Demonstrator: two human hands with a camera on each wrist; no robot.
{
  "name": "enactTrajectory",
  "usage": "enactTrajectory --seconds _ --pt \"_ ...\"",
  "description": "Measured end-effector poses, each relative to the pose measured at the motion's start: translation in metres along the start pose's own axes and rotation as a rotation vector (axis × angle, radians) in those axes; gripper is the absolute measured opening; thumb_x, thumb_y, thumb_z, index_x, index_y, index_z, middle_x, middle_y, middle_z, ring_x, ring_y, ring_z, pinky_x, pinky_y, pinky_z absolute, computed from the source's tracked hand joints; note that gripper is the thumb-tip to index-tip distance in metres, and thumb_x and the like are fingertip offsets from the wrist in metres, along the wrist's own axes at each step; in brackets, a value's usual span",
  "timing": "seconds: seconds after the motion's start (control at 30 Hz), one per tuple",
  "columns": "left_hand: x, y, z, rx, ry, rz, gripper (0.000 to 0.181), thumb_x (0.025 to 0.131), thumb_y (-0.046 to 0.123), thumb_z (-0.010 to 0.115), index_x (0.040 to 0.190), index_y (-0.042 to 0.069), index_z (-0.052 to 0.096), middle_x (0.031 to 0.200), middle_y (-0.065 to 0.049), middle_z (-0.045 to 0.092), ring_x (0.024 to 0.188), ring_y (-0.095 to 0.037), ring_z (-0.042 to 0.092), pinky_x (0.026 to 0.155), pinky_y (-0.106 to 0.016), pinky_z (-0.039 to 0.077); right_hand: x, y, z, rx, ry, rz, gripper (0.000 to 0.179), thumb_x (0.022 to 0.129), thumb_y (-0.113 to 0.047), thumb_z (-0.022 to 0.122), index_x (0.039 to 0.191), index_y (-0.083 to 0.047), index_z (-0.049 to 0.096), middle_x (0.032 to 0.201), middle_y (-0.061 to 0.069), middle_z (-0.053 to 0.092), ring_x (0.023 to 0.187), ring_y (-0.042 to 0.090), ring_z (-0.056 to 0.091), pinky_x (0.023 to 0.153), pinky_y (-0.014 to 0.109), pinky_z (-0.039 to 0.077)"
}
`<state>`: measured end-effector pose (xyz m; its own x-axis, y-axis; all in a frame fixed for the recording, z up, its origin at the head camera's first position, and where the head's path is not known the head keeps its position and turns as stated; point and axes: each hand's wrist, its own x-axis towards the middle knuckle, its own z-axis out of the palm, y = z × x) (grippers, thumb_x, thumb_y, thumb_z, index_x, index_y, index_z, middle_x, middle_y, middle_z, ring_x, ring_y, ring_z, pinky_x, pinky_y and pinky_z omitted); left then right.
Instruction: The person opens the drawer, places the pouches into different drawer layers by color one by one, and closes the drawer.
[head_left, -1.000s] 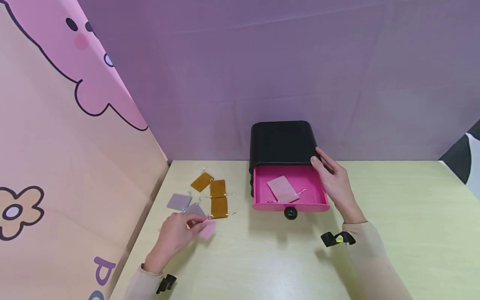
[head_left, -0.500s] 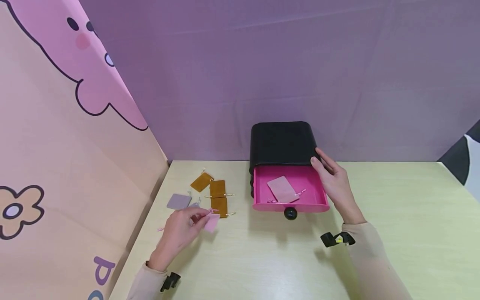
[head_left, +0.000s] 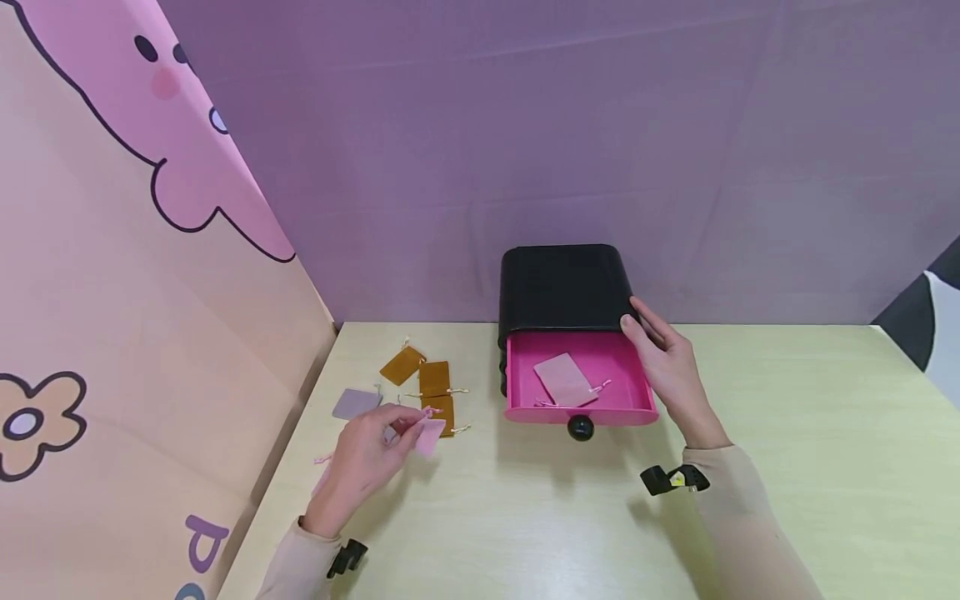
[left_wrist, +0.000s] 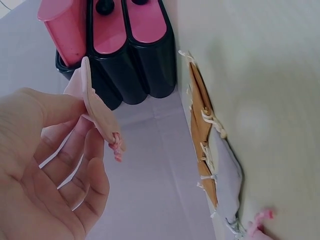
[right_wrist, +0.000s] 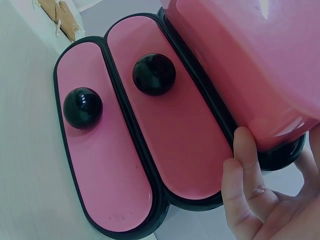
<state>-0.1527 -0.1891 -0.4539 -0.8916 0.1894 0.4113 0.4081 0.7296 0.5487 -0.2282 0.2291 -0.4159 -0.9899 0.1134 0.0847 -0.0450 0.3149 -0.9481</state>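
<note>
My left hand point(head_left: 366, 454) pinches a small pink drawstring pouch point(head_left: 431, 437) between thumb and fingers, raised above the table at the left. In the left wrist view the pouch point(left_wrist: 100, 112) is seen nearly edge-on, its pink cord hanging from the lower end. My right hand point(head_left: 672, 379) grips the right front edge of a black drawer unit point(head_left: 566, 287), thumb on the top corner and fingers along the side. Its pink top drawer point(head_left: 630, 358) is pulled out, and a pale pink pouch point(head_left: 565, 380) lies inside. In the right wrist view two lower drawer fronts point(right_wrist: 180, 140) are closed.
Several brown pouches point(head_left: 434, 378) lie left of the drawer unit. A grey-lavender pouch point(head_left: 356, 403) is beside them; another is mostly hidden behind my left hand. A pink cord point(head_left: 322, 458) shows by the left wrist. A purple cloth point(head_left: 480, 167) hangs behind the table.
My left hand has lifted the pink pouch and carried it slightly right, away from the grey-lavender pouches. The right hand and the drawer unit have stayed in place.
</note>
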Motion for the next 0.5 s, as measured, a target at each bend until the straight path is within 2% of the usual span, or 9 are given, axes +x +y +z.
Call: enactTrajectory --seconds 0.17,0.3,0.5 --pt "0.005 0.004 0.000 -0.009 0.013 0.026 0.015 0.091 0.011 0.084 0.105 0.016 0.085 0.084 0.006 0.075 0.066 -0.003 0.054 0.052 -0.021 0.038 0.000 0.002 0.000 0.000 0.001 0.005 0.070 0.106 -0.059 0.054 0.168 -0.032 0.034 0.176 0.010 0.030 0.161 0.039 0.031 0.125 0.062 0.032" --pt "0.009 0.007 0.001 -0.003 0.018 0.036 0.016 0.092 0.012 0.083 0.107 0.017 0.085 0.084 0.007 0.075 0.066 -0.003 0.052 0.053 -0.020 0.037 0.002 0.002 0.001 -0.004 0.001 0.003 0.070 0.106 -0.059 0.054 0.167 -0.032 0.034 0.176 0.010 0.030 0.161 0.039 0.031 0.125 0.061 0.033" --pt "0.016 0.014 0.003 0.005 0.009 0.041 0.017 0.092 0.014 0.084 0.109 0.017 0.086 0.085 0.007 0.076 0.066 -0.007 0.055 0.055 -0.021 0.041 0.002 0.003 0.000 0.004 0.002 0.003 0.070 0.106 -0.058 0.054 0.168 -0.031 0.034 0.176 0.010 0.030 0.161 0.039 0.031 0.124 0.061 0.034"
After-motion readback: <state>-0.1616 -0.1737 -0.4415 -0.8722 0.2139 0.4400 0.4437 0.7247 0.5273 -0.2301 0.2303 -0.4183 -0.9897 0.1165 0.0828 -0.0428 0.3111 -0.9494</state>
